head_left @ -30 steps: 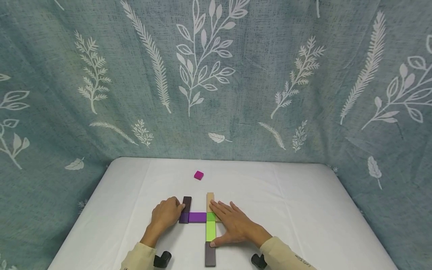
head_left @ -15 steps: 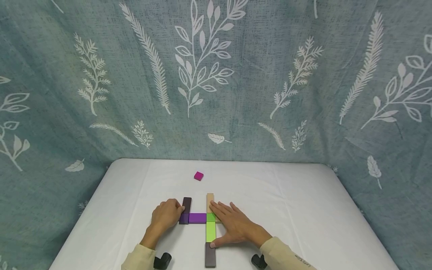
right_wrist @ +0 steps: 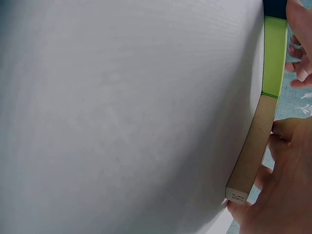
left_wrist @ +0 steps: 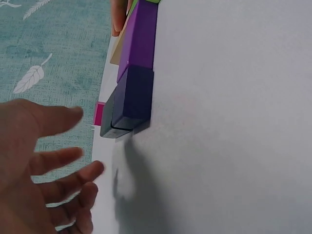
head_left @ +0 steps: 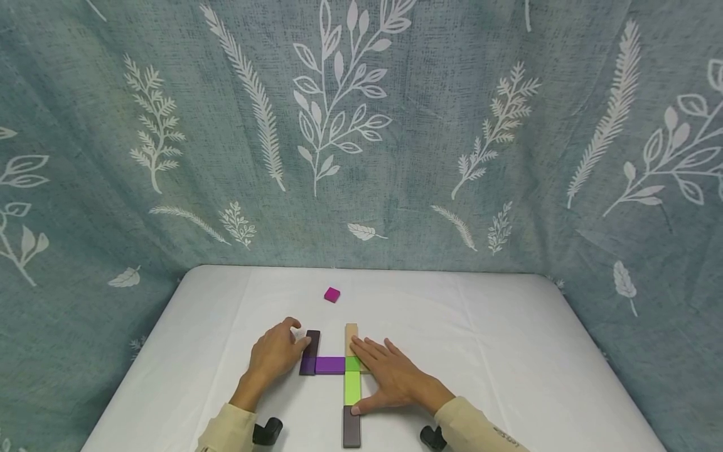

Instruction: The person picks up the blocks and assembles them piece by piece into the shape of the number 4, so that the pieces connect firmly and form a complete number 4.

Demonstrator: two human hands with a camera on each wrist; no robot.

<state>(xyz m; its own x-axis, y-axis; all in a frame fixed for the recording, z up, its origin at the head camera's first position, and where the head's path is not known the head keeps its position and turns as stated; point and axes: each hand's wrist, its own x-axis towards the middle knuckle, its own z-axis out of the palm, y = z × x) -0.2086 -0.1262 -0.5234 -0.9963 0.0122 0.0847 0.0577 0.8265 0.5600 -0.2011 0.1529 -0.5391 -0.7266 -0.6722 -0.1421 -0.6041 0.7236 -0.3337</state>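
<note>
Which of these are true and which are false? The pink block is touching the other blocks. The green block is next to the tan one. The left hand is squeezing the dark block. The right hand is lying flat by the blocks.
1. The pink block touches the other blocks. False: it lies alone, farther back on the white table.
2. The green block meets the tan block in one line. True.
3. The left hand squeezes the dark block. False: its fingers are spread, just beside the block.
4. The right hand lies flat against the blocks. True.
</note>
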